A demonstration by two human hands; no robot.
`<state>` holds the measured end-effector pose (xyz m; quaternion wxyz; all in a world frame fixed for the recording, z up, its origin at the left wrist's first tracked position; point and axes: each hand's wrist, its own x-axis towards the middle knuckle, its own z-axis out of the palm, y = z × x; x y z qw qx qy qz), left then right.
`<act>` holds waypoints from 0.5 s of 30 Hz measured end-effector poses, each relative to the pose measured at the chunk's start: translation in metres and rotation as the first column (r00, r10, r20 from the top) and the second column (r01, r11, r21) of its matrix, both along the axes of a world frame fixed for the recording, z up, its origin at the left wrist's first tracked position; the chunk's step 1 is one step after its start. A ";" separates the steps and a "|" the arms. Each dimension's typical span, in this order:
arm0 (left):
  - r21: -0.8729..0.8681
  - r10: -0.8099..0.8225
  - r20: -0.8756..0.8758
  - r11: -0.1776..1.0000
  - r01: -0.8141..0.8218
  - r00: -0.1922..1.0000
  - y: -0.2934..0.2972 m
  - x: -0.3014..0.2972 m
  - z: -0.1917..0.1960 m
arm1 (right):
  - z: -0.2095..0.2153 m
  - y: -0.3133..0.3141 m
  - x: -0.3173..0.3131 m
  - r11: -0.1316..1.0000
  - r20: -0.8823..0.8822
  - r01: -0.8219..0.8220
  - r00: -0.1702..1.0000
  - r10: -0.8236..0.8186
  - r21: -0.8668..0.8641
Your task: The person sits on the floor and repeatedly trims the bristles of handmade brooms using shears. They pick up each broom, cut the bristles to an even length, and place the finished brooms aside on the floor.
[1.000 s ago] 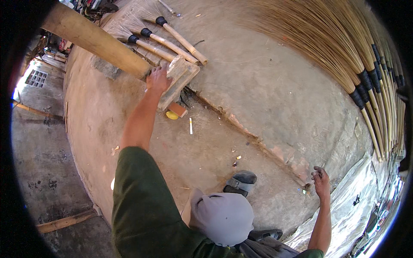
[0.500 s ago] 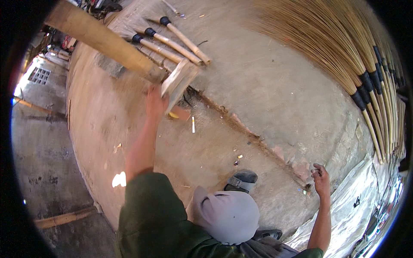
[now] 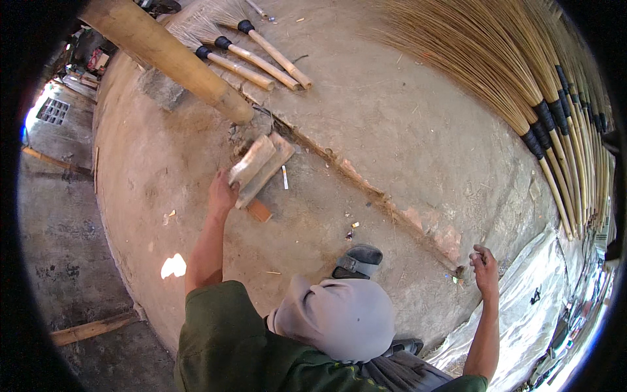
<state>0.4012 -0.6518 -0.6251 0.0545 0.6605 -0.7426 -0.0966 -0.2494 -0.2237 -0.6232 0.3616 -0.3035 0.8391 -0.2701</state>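
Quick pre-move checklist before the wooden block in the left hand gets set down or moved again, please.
1. Left hand grips the wooden block: ok.
2. Block off the floor: cannot tell.
3. Small orange piece sits right beside the block: not ok.
4. Thick pole close above the block: not ok.
5. Right hand empty: cannot tell, fingers curled.
6. Sandalled foot apart from the block: ok.

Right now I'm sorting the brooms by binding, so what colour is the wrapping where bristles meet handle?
Black, in the head view: bindings on the brooms.
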 end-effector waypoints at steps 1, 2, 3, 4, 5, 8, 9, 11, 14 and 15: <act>-0.031 -0.012 -0.018 0.999 0.012 1.000 0.003 0.000 0.003 | -0.001 0.002 0.001 1.000 0.001 -0.022 1.000 0.022 0.014; -0.054 0.011 -0.016 0.998 -0.012 1.000 0.004 -0.001 0.003 | -0.002 0.006 0.003 0.999 0.007 -0.027 1.000 0.026 0.039; -0.008 0.088 -0.001 0.996 -0.088 0.996 0.006 -0.004 0.001 | -0.004 0.009 0.005 0.998 0.024 -0.024 0.999 0.022 0.064; -0.109 0.008 -0.034 0.994 -0.012 0.999 0.005 -0.008 -0.001 | -0.007 0.010 0.006 0.998 0.003 -0.046 0.999 0.046 0.035; -0.143 -0.016 -0.047 0.990 0.009 0.999 0.005 -0.011 -0.004 | -0.009 0.011 0.007 0.998 -0.003 -0.065 0.998 0.065 0.005; -0.126 0.014 -0.124 0.992 -0.030 0.992 -0.002 -0.020 -0.011 | -0.012 0.008 0.006 0.998 0.023 -0.064 0.998 0.065 -0.027; -0.101 0.039 -0.147 0.993 -0.054 0.988 -0.003 -0.021 -0.011 | -0.011 0.007 0.005 0.999 0.061 -0.034 0.998 0.034 0.003; -0.146 0.024 -0.080 0.989 -0.036 0.996 -0.009 -0.023 -0.008 | -0.009 0.002 0.003 0.998 0.044 -0.055 0.998 0.055 0.000; -0.052 0.024 0.137 0.999 -0.017 0.990 -0.020 -0.030 -0.003 | -0.009 0.000 0.005 0.997 0.014 -0.073 0.997 0.073 0.022; -0.007 0.021 0.217 1.000 -0.020 0.976 -0.025 -0.034 -0.003 | -0.010 0.001 0.007 0.997 0.006 -0.077 0.997 0.076 0.031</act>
